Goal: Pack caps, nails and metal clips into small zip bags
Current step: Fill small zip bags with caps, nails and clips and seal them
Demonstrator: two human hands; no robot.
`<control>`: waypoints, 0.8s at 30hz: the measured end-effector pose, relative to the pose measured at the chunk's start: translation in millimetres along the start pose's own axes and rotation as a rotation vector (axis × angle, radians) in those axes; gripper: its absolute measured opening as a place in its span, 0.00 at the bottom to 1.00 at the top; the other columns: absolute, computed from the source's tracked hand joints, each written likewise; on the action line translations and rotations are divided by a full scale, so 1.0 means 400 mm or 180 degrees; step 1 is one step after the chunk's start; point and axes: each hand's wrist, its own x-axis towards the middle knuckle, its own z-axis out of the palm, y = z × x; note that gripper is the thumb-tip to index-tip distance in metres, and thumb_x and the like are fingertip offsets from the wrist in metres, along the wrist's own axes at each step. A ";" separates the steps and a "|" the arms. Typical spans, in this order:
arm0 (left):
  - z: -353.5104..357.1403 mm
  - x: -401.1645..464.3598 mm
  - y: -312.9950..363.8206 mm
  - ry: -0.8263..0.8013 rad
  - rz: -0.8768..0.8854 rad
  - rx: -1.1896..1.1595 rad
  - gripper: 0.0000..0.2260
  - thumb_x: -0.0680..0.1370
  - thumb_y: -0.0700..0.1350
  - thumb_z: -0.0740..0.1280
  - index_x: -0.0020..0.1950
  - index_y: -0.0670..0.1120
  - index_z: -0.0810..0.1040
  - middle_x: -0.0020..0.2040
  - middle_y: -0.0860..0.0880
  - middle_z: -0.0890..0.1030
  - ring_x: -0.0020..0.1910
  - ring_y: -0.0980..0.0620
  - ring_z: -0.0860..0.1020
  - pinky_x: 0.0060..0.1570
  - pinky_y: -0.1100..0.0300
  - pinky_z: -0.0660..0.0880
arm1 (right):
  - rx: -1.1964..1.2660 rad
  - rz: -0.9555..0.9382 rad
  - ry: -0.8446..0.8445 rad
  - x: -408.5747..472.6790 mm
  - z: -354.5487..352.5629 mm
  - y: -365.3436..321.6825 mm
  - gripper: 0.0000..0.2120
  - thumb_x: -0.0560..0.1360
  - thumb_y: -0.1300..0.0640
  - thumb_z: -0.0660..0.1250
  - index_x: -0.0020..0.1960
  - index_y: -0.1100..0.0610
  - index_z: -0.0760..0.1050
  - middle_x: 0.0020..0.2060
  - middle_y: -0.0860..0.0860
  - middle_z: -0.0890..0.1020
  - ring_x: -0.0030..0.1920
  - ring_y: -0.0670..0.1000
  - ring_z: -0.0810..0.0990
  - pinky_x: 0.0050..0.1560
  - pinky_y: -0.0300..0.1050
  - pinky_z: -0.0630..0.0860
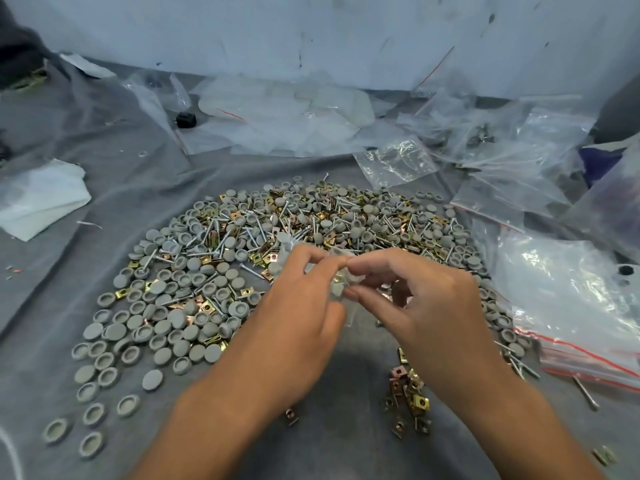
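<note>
left hand (298,299) and right hand (426,299) both pinch small zip bag (337,277) holding cap and clip, above heap of grey caps (180,306), nails (214,244), metal clips (412,393).

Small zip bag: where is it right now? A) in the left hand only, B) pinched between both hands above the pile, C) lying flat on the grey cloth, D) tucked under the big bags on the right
B: the small zip bag is pinched between the left hand and right hand, above the heap of caps, nails and clips.
</note>
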 end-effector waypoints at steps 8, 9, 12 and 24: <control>-0.050 -0.012 0.012 0.0591 0.0187 0.0068 0.18 0.79 0.42 0.62 0.62 0.64 0.74 0.54 0.68 0.75 0.55 0.69 0.74 0.52 0.72 0.68 | 0.0302 0.0333 0.0166 0.007 -0.002 0.026 0.17 0.83 0.54 0.65 0.70 0.43 0.72 0.62 0.37 0.78 0.62 0.42 0.78 0.55 0.39 0.76; -0.061 -0.017 0.015 0.0597 0.0224 0.0089 0.19 0.77 0.41 0.64 0.59 0.65 0.74 0.50 0.66 0.76 0.52 0.66 0.75 0.48 0.70 0.69 | 0.0369 0.0336 0.0037 0.010 -0.001 0.026 0.18 0.84 0.52 0.63 0.73 0.43 0.70 0.66 0.36 0.76 0.66 0.42 0.76 0.60 0.41 0.75; -0.086 -0.028 0.026 0.0543 0.0332 0.0174 0.21 0.75 0.39 0.67 0.54 0.67 0.73 0.45 0.62 0.78 0.46 0.61 0.78 0.39 0.68 0.69 | 0.0801 0.0333 -0.0154 0.020 -0.001 0.018 0.16 0.84 0.49 0.61 0.70 0.43 0.74 0.64 0.38 0.79 0.68 0.44 0.76 0.64 0.42 0.74; -0.098 -0.029 0.046 0.1396 -0.0008 -0.1406 0.16 0.73 0.59 0.73 0.57 0.59 0.75 0.51 0.61 0.84 0.52 0.61 0.82 0.49 0.64 0.77 | 0.2178 0.0758 0.0483 0.040 0.039 -0.031 0.06 0.80 0.47 0.65 0.49 0.47 0.79 0.42 0.44 0.83 0.42 0.40 0.81 0.41 0.32 0.77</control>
